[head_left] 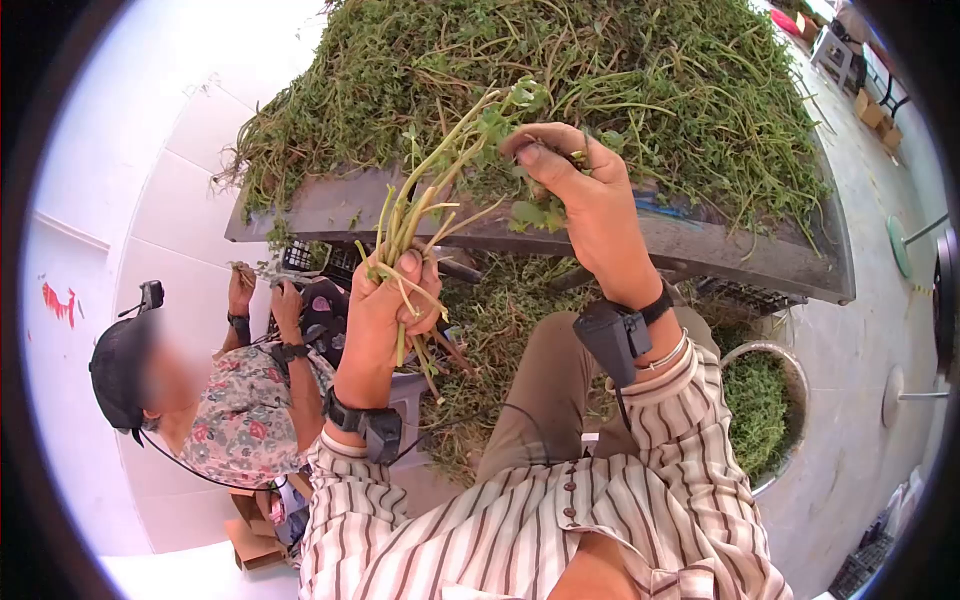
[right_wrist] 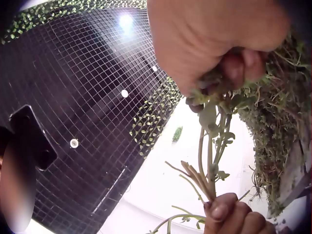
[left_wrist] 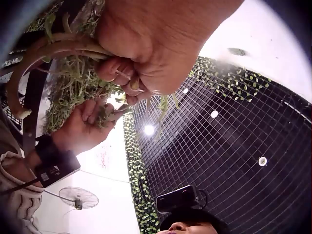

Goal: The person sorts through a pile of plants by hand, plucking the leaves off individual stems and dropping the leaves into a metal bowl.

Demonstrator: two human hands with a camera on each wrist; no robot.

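Note:
My left hand [head_left: 392,295] grips a bunch of long pale-green plant stems [head_left: 415,215] around their middle, cut ends hanging below the fist. Raised above and to its right, my right hand [head_left: 585,185] curls its thumb and fingers on small leafy bits [head_left: 575,158] near the bunch's leafy top. In the right wrist view, leaves [right_wrist: 209,117] poke out beneath the right fingers, and the left hand [right_wrist: 236,214] holds the stems lower down. The left wrist view shows the right hand [left_wrist: 85,124] pinching a leafy sprig [left_wrist: 109,114].
A big heap of green plants [head_left: 640,90] covers the dark table [head_left: 700,245] in front. More greens [head_left: 500,300] lie on the floor below. A round tub of greens [head_left: 795,400] stands at right. Another person [head_left: 250,400] sits at left, hands raised near the table.

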